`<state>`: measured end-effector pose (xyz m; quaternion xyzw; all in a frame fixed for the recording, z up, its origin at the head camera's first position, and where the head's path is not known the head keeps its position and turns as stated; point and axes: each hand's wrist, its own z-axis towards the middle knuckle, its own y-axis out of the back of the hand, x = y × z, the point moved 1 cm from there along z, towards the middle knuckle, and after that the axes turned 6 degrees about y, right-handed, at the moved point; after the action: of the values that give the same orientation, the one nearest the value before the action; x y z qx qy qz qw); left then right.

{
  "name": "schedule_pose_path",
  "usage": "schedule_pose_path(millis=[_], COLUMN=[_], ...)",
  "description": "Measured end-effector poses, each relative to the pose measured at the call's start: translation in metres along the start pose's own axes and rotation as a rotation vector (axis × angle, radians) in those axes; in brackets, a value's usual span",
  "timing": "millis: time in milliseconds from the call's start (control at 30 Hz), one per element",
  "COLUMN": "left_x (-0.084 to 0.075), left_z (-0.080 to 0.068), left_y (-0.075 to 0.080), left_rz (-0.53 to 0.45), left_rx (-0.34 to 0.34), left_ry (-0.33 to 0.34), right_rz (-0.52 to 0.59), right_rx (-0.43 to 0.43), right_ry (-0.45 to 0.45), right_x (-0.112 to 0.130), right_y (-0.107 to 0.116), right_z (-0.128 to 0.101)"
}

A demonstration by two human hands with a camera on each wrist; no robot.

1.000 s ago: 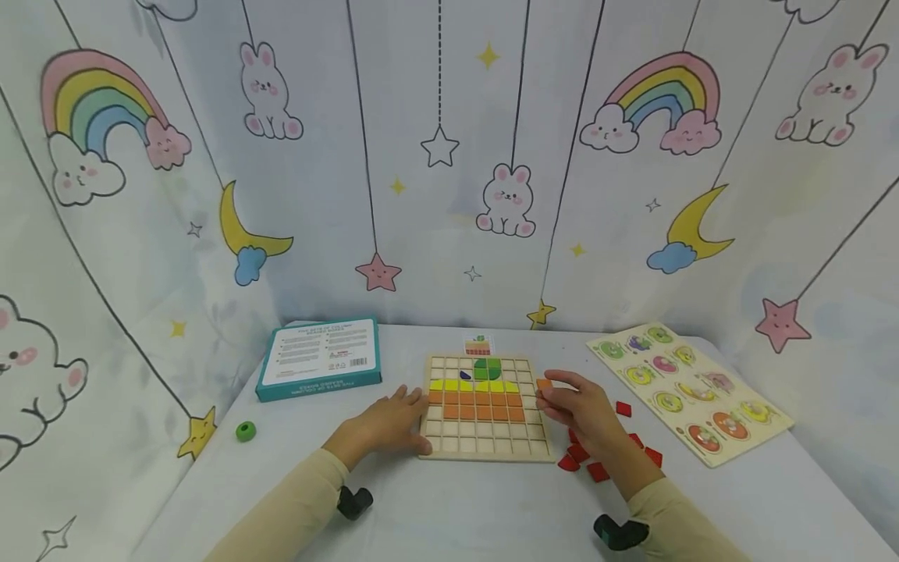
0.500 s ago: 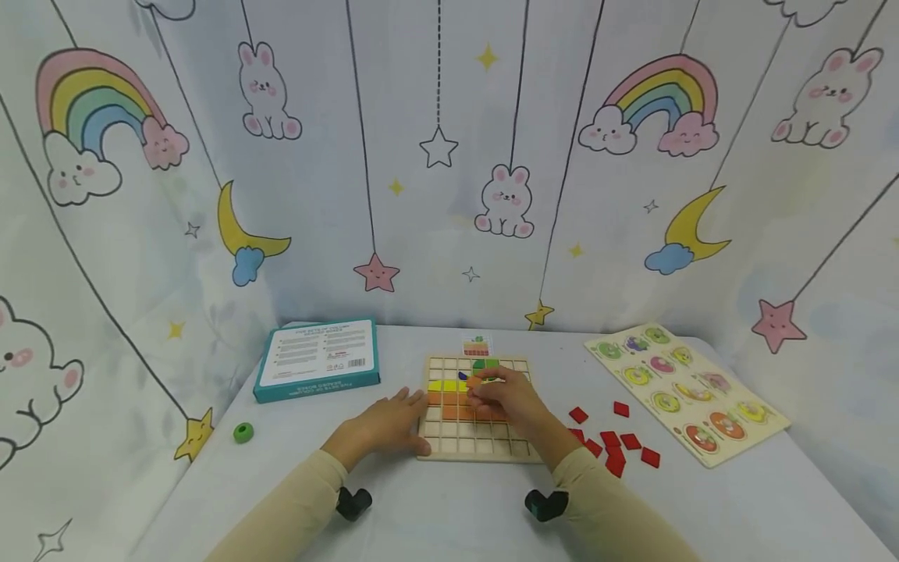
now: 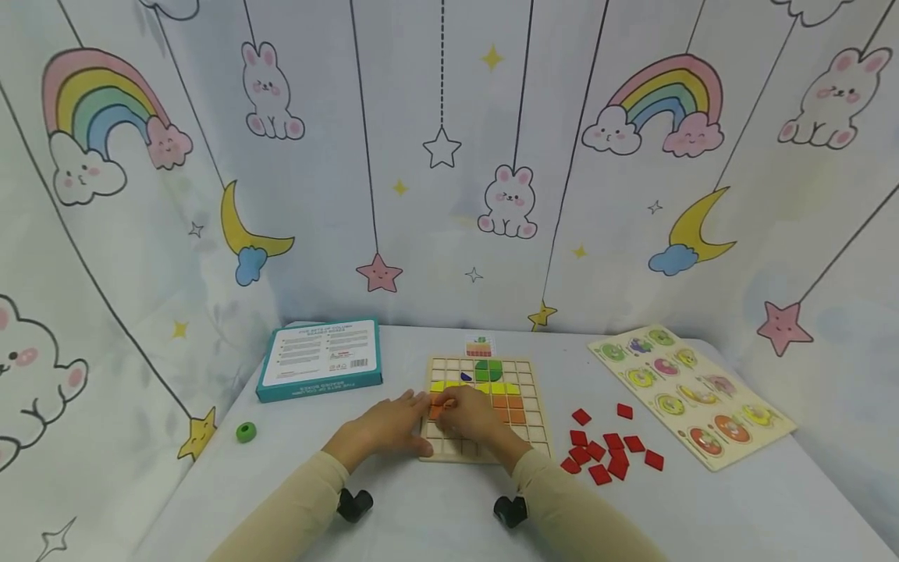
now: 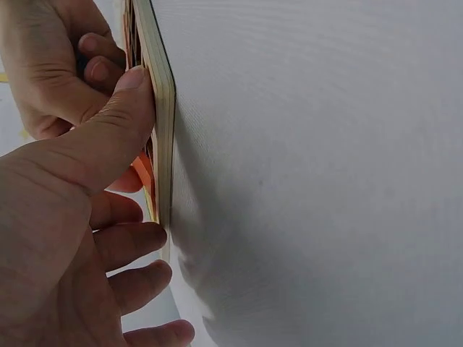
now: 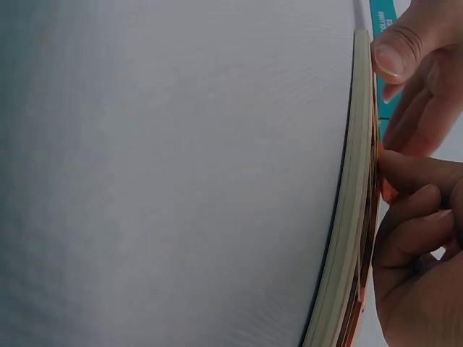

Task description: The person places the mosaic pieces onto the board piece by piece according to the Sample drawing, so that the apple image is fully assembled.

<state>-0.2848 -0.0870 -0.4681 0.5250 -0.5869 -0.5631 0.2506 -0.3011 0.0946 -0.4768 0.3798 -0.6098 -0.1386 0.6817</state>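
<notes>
A wooden grid board (image 3: 535,433) lies on the table with coloured tiles set in its cells. Green tiles (image 3: 489,371) form a rounded shape near its far edge, beside one small dark blue piece (image 3: 467,376). Below them run a row of yellow tiles (image 3: 502,388) and rows of orange tiles (image 3: 516,410). My left hand (image 3: 391,425) rests along the board's left side, fingers spread and thumb at the near corner. My right hand (image 3: 472,414) reaches over the board and pinches an orange tile (image 5: 388,189) at the left end of the orange rows, partly hidden by the fingers.
Several loose red tiles (image 3: 611,451) lie right of the board. A picture card (image 3: 481,346) stands behind it. Farther right is a board with fruit pictures (image 3: 695,390). At left are a teal-edged box (image 3: 319,359) and a green bead (image 3: 246,432).
My right hand has moved left from beside the board's right edge, across it, to the left part of the orange rows, carrying the orange tile. My left hand has stayed in place.
</notes>
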Motion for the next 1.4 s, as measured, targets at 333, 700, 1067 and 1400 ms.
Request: schedule_pose_path(millis=[333, 700, 1067, 1400], left_x=[0.001, 0.005, 0.004, 0.003], left_z=[-0.004, -0.008, -0.010, -0.011], left_y=[-0.002, -0.003, -0.001, 0.001], left_rz=[0.013, 0.017, -0.014, -0.017], left_rx=[0.007, 0.012, 0.006, 0.002], left_ry=[-0.010, 0.003, -0.016, -0.012], right_rz=[0.333, 0.749, 0.464, 0.062], right_rx=[-0.183, -0.438, -0.383, -0.279], right_ry=[-0.020, -0.175, -0.439, -0.421], right_x=[-0.040, -0.145, -0.196, -0.194], right_y=[0.067, 0.205, 0.210, 0.201], right_z=[-0.025, -0.106, -0.124, -0.119])
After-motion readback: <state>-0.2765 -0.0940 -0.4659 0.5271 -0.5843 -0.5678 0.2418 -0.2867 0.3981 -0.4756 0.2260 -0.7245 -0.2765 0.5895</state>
